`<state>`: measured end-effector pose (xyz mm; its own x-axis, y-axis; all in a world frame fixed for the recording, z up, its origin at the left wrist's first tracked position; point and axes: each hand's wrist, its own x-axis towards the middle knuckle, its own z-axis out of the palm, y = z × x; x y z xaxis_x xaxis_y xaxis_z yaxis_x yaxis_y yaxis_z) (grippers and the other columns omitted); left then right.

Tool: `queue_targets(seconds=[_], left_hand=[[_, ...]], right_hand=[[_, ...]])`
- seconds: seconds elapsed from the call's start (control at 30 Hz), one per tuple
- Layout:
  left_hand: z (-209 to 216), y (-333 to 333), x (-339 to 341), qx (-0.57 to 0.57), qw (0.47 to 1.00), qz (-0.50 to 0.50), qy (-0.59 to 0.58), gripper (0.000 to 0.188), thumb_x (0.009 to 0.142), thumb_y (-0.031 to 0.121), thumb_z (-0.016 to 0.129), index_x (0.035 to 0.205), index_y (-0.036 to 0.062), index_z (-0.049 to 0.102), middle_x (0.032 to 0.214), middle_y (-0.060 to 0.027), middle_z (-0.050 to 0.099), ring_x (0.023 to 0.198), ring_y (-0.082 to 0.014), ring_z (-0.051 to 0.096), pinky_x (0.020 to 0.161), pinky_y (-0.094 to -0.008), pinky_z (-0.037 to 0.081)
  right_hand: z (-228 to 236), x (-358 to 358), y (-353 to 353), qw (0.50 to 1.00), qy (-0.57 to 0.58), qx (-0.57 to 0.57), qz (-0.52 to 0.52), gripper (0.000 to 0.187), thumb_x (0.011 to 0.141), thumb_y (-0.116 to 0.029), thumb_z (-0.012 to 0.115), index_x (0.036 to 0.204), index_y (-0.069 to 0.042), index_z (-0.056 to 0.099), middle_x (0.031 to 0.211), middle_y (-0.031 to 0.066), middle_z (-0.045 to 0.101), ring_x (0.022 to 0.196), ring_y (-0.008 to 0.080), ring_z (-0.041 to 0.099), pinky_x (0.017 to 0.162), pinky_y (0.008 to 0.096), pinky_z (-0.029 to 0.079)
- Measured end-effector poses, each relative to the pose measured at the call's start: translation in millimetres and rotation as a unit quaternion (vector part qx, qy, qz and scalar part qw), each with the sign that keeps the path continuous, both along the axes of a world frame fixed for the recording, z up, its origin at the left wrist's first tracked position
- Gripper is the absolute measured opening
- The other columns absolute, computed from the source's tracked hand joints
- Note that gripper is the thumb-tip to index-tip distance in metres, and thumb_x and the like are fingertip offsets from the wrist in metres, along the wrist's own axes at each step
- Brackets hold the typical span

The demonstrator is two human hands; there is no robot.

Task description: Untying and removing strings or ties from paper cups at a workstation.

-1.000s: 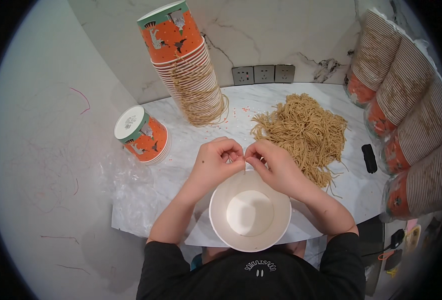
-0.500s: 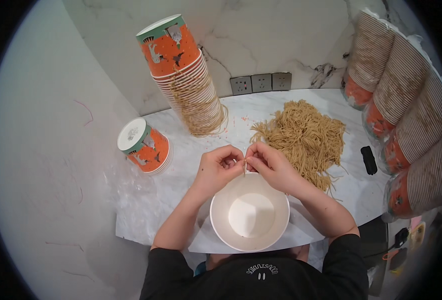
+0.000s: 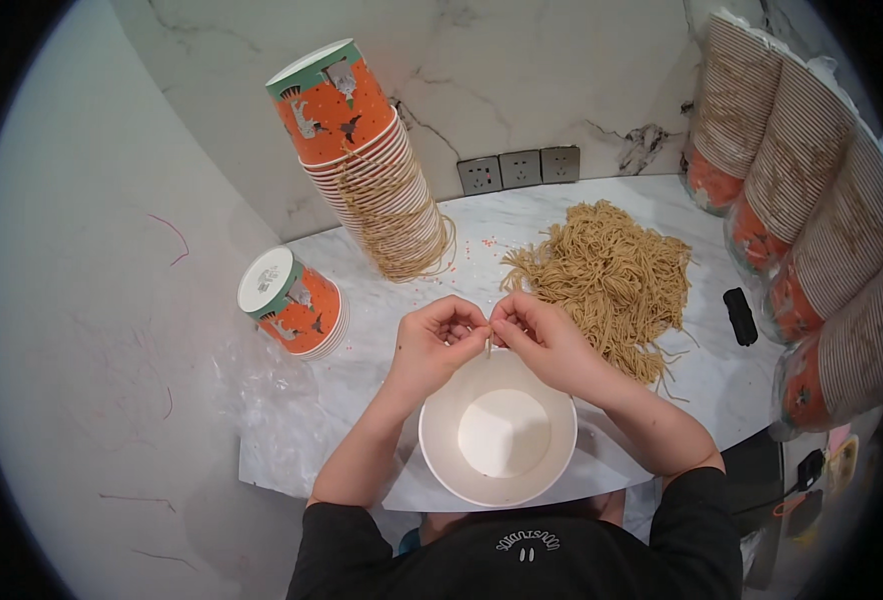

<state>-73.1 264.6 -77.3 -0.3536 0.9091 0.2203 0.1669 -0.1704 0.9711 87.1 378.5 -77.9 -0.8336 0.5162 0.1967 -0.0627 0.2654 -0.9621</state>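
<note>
A large white paper bucket (image 3: 440,425) stands open side up at the table's near edge, in front of my body. Over its far rim, my left hand (image 3: 444,335) and my right hand (image 3: 534,335) meet, thumbs and fingers pinched together. Between the fingertips is a short piece of tan string (image 3: 489,347), its end hanging down at the rim. Just beyond my right hand lies a loose heap of the same tan strings (image 3: 612,275). How the string runs behind the fingers is hidden.
A tall stack of upturned orange buckets (image 3: 362,190), looped with tan string, stands at the back left. Nearer is a shorter stack (image 3: 302,310) beside crumpled clear plastic (image 3: 272,400). Wrapped bucket stacks (image 3: 797,150) line the right side. A black object (image 3: 739,317) lies near them.
Both hands stay pinched together over the rim, with only slight finger movement. The whole view has shifted a little.
</note>
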Motion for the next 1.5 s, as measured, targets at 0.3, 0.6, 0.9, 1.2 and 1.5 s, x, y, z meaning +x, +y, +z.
queue_targets(seconds=[0.3, 0.6, 0.9, 1.2, 1.5], left_hand=[[9, -3, 0, -0.012, 1.0, 0.001, 0.01, 0.006, 0.091, 0.001, 0.071, 0.096, -0.0008, 0.069, 0.084, 0.0006, 0.068, 0.073, -0.0017, 0.06, 0.065, -0.017, 0.048], [11, -3, -5, -0.038, 0.998, -0.024, -0.053, 0.009, 0.09, 0.0, 0.071, 0.095, 0.0001, 0.063, 0.085, 0.0012, 0.066, 0.072, -0.0012, 0.06, 0.063, -0.0166, 0.049], [14, -8, -4, -0.06, 0.996, -0.016, 0.065, 0.009, 0.085, -0.002, 0.071, 0.092, 0.0005, 0.066, 0.085, 0.0, 0.066, 0.073, -0.0016, 0.059, 0.065, -0.0173, 0.047], [23, -14, 2, -0.076, 0.989, -0.003, 0.125, 0.011, 0.083, 0.001, 0.076, 0.09, -0.0009, 0.068, 0.084, -0.0001, 0.068, 0.072, -0.0026, 0.059, 0.065, -0.0179, 0.048], [21, -13, 3, -0.083, 0.988, 0.006, 0.127, 0.011, 0.087, 0.003, 0.077, 0.092, -0.0015, 0.069, 0.085, -0.002, 0.07, 0.076, -0.0048, 0.063, 0.068, -0.0192, 0.051]], right_hand=[[3, 3, 3, 0.999, 0.003, 0.042, -0.004, 0.014, 0.094, -0.012, 0.067, 0.1, 0.001, 0.067, 0.09, 0.0065, 0.07, 0.083, 0.0133, 0.067, 0.072, 0.0279, 0.055], [-8, -3, 11, 0.993, -0.011, -0.089, 0.077, 0.011, 0.101, -0.015, 0.061, 0.106, -0.006, 0.062, 0.093, -0.0035, 0.063, 0.081, 0.0016, 0.057, 0.069, 0.0199, 0.049], [-9, -4, 10, 0.945, -0.013, -0.302, 0.124, 0.01, 0.103, -0.017, 0.058, 0.106, -0.008, 0.06, 0.092, -0.0035, 0.062, 0.079, 0.0026, 0.058, 0.067, 0.0191, 0.047], [-1, -2, 5, 0.939, -0.01, -0.324, 0.116, 0.006, 0.1, -0.011, 0.055, 0.102, -0.008, 0.061, 0.091, -0.0034, 0.061, 0.078, 0.003, 0.057, 0.066, 0.0193, 0.047], [-6, -2, 7, 0.987, -0.018, -0.141, 0.08, 0.009, 0.098, -0.014, 0.06, 0.101, -0.006, 0.063, 0.09, -0.0038, 0.063, 0.081, 0.0026, 0.057, 0.07, 0.0199, 0.048]])
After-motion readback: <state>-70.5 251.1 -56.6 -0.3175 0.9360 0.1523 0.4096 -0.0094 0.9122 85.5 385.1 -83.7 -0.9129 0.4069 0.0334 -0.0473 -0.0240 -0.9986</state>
